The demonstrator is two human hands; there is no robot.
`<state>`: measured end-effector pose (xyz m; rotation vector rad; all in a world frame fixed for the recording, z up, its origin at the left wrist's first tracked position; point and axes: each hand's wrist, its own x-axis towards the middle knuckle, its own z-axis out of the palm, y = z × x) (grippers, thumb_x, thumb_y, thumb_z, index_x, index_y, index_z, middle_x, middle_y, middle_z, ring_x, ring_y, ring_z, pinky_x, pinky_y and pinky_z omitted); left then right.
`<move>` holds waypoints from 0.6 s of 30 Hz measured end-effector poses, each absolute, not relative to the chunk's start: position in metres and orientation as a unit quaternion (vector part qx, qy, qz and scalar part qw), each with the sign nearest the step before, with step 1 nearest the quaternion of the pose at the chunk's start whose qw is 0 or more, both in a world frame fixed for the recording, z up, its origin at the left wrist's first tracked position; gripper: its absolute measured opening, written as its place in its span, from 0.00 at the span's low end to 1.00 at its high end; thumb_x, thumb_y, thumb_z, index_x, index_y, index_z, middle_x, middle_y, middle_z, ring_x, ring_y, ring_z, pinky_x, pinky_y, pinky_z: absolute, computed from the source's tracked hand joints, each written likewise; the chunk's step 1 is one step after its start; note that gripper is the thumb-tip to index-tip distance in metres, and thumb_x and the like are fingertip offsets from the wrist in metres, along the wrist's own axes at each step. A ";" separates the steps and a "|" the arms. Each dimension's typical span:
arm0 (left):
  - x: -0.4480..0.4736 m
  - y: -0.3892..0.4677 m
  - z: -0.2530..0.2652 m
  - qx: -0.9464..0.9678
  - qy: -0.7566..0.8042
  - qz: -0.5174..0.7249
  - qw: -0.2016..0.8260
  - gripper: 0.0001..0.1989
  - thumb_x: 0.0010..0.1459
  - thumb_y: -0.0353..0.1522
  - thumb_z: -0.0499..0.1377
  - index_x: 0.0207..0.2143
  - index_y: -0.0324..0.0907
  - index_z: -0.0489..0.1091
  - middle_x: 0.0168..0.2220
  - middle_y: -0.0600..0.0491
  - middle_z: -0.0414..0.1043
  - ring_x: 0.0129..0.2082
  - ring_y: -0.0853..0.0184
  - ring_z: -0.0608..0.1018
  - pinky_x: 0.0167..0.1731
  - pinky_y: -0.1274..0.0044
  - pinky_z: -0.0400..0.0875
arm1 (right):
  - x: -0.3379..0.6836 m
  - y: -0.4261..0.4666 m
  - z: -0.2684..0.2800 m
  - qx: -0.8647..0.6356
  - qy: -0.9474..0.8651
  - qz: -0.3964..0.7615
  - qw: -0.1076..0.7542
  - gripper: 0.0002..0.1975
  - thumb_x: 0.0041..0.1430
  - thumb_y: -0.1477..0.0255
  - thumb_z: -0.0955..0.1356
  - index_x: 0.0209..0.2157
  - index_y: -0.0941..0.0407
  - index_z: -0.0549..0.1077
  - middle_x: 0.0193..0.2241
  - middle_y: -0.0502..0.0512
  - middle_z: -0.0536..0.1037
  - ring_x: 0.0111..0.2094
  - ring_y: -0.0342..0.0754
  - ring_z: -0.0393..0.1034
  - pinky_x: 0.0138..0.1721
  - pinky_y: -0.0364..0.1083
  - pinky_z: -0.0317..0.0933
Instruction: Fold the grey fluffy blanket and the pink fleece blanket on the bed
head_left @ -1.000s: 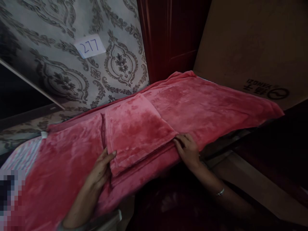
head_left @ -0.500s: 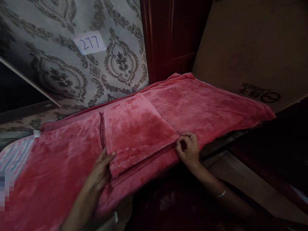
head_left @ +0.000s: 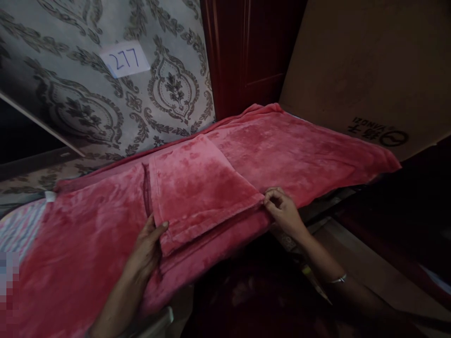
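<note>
A plush pink-red blanket [head_left: 197,183] lies spread along a narrow surface, with one section folded over into a layered square in the middle. At the square's near left corner, my left hand [head_left: 150,244] grips the edge, thumb on top and the other fingers hidden underneath. My right hand [head_left: 283,209] pinches the square's near right corner between thumb and forefinger. Lower layers of the same blanket show beneath the folded edge, and more of it stretches out to both sides.
Patterned wallpaper with a paper marked 277 [head_left: 127,58] rises behind the blanket. A dark red door panel [head_left: 243,51] and a large cardboard box [head_left: 355,61] stand at the back right. Striped cloth [head_left: 21,225] shows at the far left.
My right hand has shifted slightly right with the blanket corner in its pinch, and that corner looks pulled a little outward. My left hand keeps its grip. The view has moved slightly.
</note>
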<state>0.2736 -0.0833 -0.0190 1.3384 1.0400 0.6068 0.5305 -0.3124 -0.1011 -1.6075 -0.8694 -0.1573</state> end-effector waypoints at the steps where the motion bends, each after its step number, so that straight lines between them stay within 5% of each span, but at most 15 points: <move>1: 0.276 -0.082 -0.020 0.582 0.453 0.262 0.622 0.29 0.40 0.39 0.74 0.47 0.48 0.75 0.51 0.47 0.79 0.60 0.50 0.73 0.60 0.61 0.68 | 0.531 -0.313 -0.102 -0.702 -0.378 -0.074 0.599 0.07 0.57 0.72 0.66 0.25 0.53 0.67 0.28 0.51 0.70 0.33 0.48 0.66 0.36 0.47 0.63; 8: 0.274 -0.079 -0.029 0.605 0.419 0.280 0.617 0.36 0.44 0.42 0.72 0.57 0.47 0.71 0.58 0.48 0.74 0.62 0.54 0.72 0.64 0.66 0.63 | 0.524 -0.313 -0.102 -0.729 -0.381 -0.112 0.558 0.05 0.55 0.74 0.65 0.26 0.53 0.67 0.28 0.51 0.71 0.32 0.48 0.66 0.34 0.46 0.62; 13: 0.264 -0.067 -0.045 0.682 0.423 0.298 0.518 0.49 0.53 0.40 0.67 0.72 0.53 0.48 0.69 0.49 0.61 0.66 0.55 0.67 0.65 0.63 0.62 | 0.523 -0.315 -0.097 -0.737 -0.385 -0.089 0.549 0.04 0.54 0.73 0.64 0.26 0.53 0.66 0.28 0.51 0.71 0.32 0.47 0.67 0.35 0.46 0.63; 18: 0.249 -0.062 -0.044 0.819 0.370 0.257 0.355 0.41 0.59 0.42 0.60 0.72 0.50 0.51 0.72 0.48 0.54 0.71 0.54 0.59 0.68 0.61 0.56 | 0.526 -0.319 -0.090 -0.749 -0.373 0.005 0.549 0.08 0.58 0.66 0.64 0.27 0.52 0.67 0.25 0.51 0.72 0.28 0.47 0.68 0.32 0.45 0.64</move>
